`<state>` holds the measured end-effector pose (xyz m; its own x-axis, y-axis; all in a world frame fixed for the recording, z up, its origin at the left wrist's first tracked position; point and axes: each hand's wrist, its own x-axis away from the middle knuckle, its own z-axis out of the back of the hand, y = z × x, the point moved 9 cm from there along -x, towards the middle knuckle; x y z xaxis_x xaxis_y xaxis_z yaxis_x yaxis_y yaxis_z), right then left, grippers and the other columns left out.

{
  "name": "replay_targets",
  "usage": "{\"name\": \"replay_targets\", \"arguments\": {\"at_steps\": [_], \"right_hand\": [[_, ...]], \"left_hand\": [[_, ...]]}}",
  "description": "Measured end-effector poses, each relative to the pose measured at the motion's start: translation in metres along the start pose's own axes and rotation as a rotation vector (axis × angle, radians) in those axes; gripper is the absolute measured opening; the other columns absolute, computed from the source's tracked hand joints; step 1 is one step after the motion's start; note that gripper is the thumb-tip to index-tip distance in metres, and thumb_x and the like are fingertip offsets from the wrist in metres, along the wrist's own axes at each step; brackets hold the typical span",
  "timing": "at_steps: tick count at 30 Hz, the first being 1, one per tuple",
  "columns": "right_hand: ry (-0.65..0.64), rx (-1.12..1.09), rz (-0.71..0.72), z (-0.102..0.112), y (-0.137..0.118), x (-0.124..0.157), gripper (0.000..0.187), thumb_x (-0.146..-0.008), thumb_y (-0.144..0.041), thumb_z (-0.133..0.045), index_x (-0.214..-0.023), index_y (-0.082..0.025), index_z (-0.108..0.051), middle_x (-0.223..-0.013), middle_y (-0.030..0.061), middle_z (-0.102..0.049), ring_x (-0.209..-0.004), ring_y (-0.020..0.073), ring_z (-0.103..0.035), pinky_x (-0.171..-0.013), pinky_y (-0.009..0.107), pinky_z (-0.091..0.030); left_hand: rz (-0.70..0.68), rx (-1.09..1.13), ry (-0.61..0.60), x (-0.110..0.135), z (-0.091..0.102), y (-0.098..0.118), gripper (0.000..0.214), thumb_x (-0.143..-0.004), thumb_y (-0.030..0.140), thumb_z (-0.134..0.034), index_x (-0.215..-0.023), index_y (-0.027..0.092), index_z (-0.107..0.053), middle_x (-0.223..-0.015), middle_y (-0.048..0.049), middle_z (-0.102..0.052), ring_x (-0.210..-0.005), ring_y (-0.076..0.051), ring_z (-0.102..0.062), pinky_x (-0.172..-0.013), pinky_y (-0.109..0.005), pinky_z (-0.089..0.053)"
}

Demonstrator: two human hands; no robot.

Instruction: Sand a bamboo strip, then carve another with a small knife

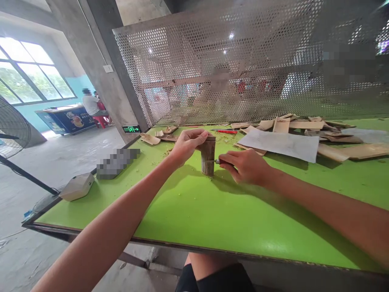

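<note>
A curved brown piece of bamboo (208,156) stands upright on the green table (194,211). My left hand (191,144) grips it at its top end, thumb along the upper edge. Closed around the dark reddish handle of a carving knife (224,162) is my right hand (247,165). The knife's short metal blade points left and meets the bamboo's lower right side; its very tip is hard to make out. Small pale shavings (211,178) lie at the foot of the piece.
Several bamboo pieces (349,152) and a white paper sheet (279,144) lie at the right back. A red tool (226,131) rests behind my hands. A white box (77,186) sits at the left edge. Perforated metal panel (188,77) stands behind; a person (91,103) sits far left.
</note>
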<state>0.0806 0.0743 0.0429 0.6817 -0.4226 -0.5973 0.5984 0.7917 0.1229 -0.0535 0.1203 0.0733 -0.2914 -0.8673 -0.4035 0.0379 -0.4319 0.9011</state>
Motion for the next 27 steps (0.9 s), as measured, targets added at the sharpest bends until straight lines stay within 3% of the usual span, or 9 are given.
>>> {"name": "replay_targets", "arguments": {"at_steps": [3,6,11,14,18,22,27], "right_hand": [[0.008,0.001,-0.033,-0.001,0.002,0.001,0.031,-0.097,-0.035,-0.046,-0.101,-0.016,-0.070,-0.082,0.0072,-0.071,-0.062,0.0153,-0.055,-0.057,0.028,-0.026],[-0.069,-0.007,0.018,-0.010,-0.002,0.002,0.028,-0.096,-0.033,-0.047,-0.098,-0.016,-0.070,-0.077,0.0050,-0.070,-0.057,0.0142,-0.053,-0.056,0.029,-0.024],[0.036,-0.017,-0.009,-0.002,0.005,0.002,0.030,-0.097,-0.034,-0.047,-0.101,-0.015,-0.070,-0.082,0.0072,-0.071,-0.064,0.0160,-0.057,-0.058,0.028,-0.029],[0.001,-0.039,0.005,-0.003,0.005,0.001,0.027,-0.096,-0.033,-0.048,-0.095,-0.017,-0.070,-0.079,0.0060,-0.071,-0.062,0.0155,-0.057,-0.058,0.028,-0.029],[0.052,-0.028,-0.033,0.004,0.009,0.000,0.029,-0.096,-0.035,-0.047,-0.100,-0.017,-0.070,-0.083,0.0069,-0.072,-0.064,0.0160,-0.057,-0.059,0.028,-0.031],[-0.031,-0.060,0.027,-0.004,0.004,0.002,0.028,-0.096,-0.033,-0.048,-0.096,-0.017,-0.070,-0.078,0.0050,-0.071,-0.060,0.0149,-0.055,-0.057,0.028,-0.028],[-0.018,-0.074,-0.009,-0.004,0.007,0.002,0.030,-0.096,-0.035,-0.046,-0.098,-0.016,-0.070,-0.082,0.0068,-0.072,-0.065,0.0161,-0.058,-0.059,0.028,-0.030]], "left_hand": [[0.001,0.010,-0.002,0.000,0.000,-0.001,0.040,-0.074,0.052,-0.073,-0.083,0.013,-0.073,-0.076,-0.0046,-0.069,-0.071,-0.014,-0.062,-0.064,-0.023,-0.049],[-0.002,0.002,0.016,-0.001,0.002,-0.002,0.041,-0.073,0.052,-0.074,-0.083,0.013,-0.074,-0.074,-0.0042,-0.068,-0.070,-0.013,-0.062,-0.063,-0.023,-0.048],[0.007,-0.028,0.034,-0.001,0.004,-0.002,0.042,-0.072,0.053,-0.073,-0.085,0.013,-0.075,-0.075,-0.0050,-0.069,-0.070,-0.014,-0.062,-0.063,-0.024,-0.049],[0.014,-0.032,0.054,0.000,0.005,-0.002,0.042,-0.072,0.052,-0.074,-0.086,0.013,-0.075,-0.076,-0.0057,-0.070,-0.069,-0.015,-0.063,-0.062,-0.024,-0.049],[0.014,-0.016,0.036,0.001,0.002,0.001,0.042,-0.072,0.052,-0.074,-0.085,0.012,-0.075,-0.077,-0.0063,-0.071,-0.070,-0.015,-0.064,-0.064,-0.026,-0.052],[0.020,-0.022,0.042,0.002,0.002,0.001,0.042,-0.072,0.052,-0.074,-0.084,0.012,-0.075,-0.074,-0.0061,-0.070,-0.069,-0.016,-0.064,-0.063,-0.026,-0.052],[0.021,-0.043,0.037,0.002,0.003,0.001,0.041,-0.072,0.051,-0.074,-0.085,0.012,-0.076,-0.077,-0.0069,-0.071,-0.071,-0.016,-0.065,-0.064,-0.026,-0.052]]}}
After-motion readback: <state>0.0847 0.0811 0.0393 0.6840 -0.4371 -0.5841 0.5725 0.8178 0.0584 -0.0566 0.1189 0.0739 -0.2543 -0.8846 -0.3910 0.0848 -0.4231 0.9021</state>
